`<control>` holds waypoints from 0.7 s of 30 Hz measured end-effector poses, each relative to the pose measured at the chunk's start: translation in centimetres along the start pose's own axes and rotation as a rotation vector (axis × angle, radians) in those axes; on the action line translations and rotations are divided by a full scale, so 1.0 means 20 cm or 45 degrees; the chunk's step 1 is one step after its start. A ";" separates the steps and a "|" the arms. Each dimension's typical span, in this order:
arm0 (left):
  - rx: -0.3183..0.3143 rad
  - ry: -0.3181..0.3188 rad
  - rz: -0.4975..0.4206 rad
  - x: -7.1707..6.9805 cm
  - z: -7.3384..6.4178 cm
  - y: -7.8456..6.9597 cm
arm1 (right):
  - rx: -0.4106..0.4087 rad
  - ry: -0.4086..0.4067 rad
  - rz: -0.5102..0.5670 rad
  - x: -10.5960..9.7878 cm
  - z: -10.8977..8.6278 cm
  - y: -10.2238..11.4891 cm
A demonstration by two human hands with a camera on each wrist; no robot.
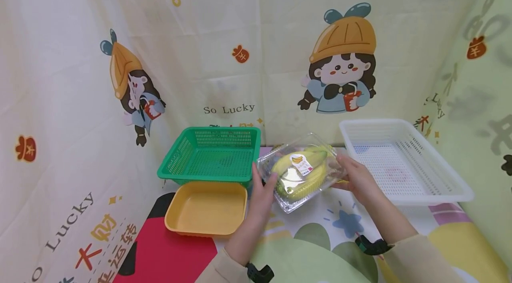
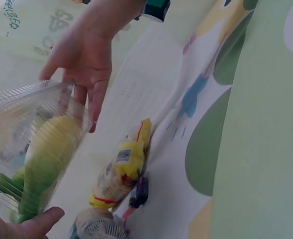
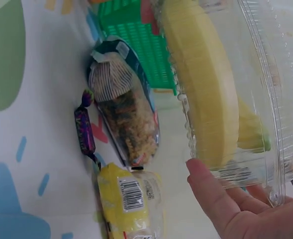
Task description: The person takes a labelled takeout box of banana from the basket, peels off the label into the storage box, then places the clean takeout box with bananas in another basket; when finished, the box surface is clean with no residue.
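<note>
Both hands hold a clear plastic clamshell box (image 1: 278,158) tilted up above the table. Inside lie yellow bananas (image 1: 318,177) with green ends, and a white label (image 1: 301,164) with a banana picture is on the lid. My left hand (image 1: 262,196) grips the left side, its thumb on the near edge. At the opposite side, my right hand (image 1: 357,180) holds the box's end between thumb and fingers; in the right wrist view the thumb (image 3: 211,196) presses the clear wall.
Behind the box lie a yellow snack packet (image 3: 131,194), a striped food bag (image 3: 124,109) and a small purple wrapped sweet (image 3: 85,130). A green basket (image 1: 220,165) stands back left, a yellow tray (image 1: 206,207) before it, and a white basket (image 1: 394,167) to the right.
</note>
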State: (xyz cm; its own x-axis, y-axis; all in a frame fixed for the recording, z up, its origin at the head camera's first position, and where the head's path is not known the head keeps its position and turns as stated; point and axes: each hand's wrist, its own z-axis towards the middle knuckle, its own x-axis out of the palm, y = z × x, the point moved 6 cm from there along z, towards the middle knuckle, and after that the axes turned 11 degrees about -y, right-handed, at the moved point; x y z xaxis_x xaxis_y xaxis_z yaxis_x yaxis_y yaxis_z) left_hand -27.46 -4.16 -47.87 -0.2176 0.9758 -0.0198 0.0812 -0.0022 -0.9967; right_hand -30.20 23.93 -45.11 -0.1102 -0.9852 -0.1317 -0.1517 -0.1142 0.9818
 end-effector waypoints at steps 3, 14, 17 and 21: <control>-0.017 0.012 -0.009 -0.02 0.02 -0.01 | -0.033 0.011 -0.062 0.01 -0.01 0.00; -0.060 0.215 -0.172 -0.08 0.12 -0.05 | -0.184 0.274 -0.147 0.05 0.01 0.01; -0.080 0.258 -0.182 -0.09 0.14 -0.05 | -0.176 0.334 -0.101 0.07 0.02 0.02; -0.089 0.301 -0.161 -0.10 0.17 -0.04 | -0.156 0.350 -0.079 0.07 0.03 0.03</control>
State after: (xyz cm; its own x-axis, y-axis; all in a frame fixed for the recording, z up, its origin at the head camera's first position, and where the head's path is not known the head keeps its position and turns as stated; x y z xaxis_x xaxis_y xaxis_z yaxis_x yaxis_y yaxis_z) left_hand -30.30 -6.93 -47.32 0.0024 0.9914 0.1312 0.1362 0.1296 -0.9822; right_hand -30.97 22.46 -44.84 0.1678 -0.9717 -0.1663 -0.0286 -0.1734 0.9844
